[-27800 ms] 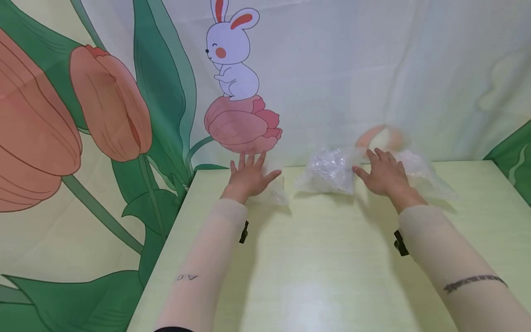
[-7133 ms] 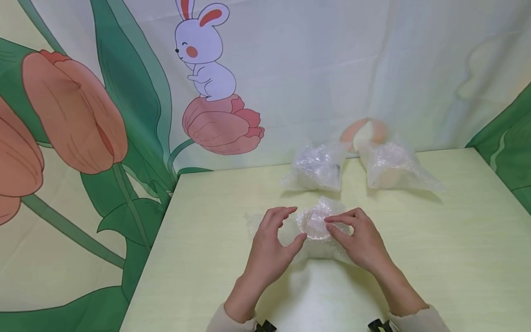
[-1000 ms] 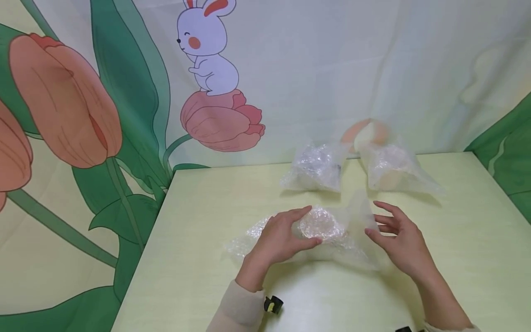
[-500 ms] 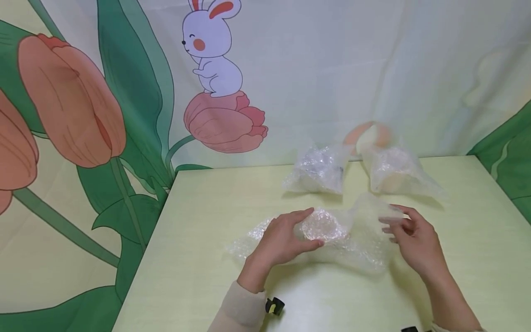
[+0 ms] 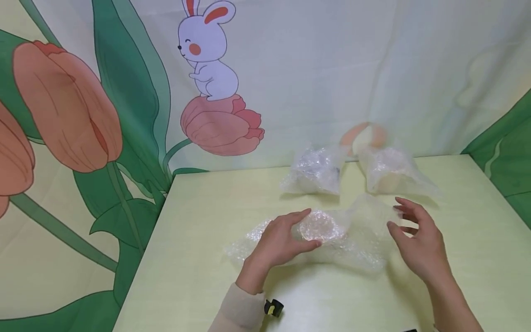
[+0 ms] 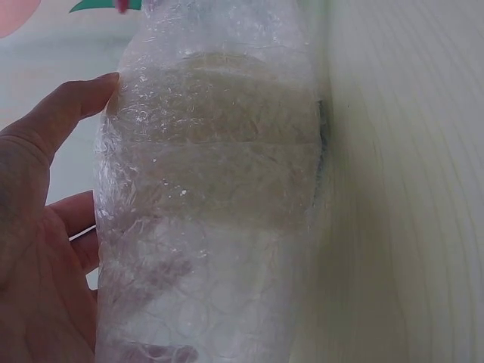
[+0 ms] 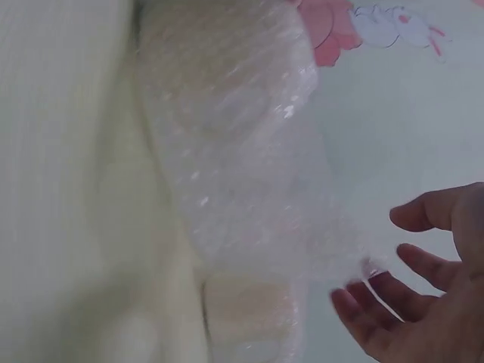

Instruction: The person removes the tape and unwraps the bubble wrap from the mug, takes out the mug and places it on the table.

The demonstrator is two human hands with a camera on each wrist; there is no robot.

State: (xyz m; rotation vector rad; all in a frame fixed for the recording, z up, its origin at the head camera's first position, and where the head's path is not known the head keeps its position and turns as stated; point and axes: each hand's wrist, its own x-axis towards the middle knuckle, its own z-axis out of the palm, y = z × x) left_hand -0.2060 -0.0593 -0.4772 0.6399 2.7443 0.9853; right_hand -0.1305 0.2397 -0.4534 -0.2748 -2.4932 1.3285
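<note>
A bubble-wrapped bundle sits on the table in front of me, its top round and shiny. My left hand holds its left side, thumb at the front and forefinger at the back of the top. In the left wrist view a beige band shows through the bubble wrap; the contents are otherwise veiled. A loose end of the wrap spreads out to the right. At that end my right hand has its fingers apart and loosely bent, the wrap's tip right at a fingertip in the right wrist view.
Two more bubble-wrapped bundles stand at the table's back edge, one in the middle and one to its right. Behind the pale table hangs a cloth printed with a rabbit and tulips.
Earlier both hands were at the back, then at the bundle's top. Over the last second the wrap's upright right end was drawn out rightward, and my right hand's grip loosened. Left hand stayed.
</note>
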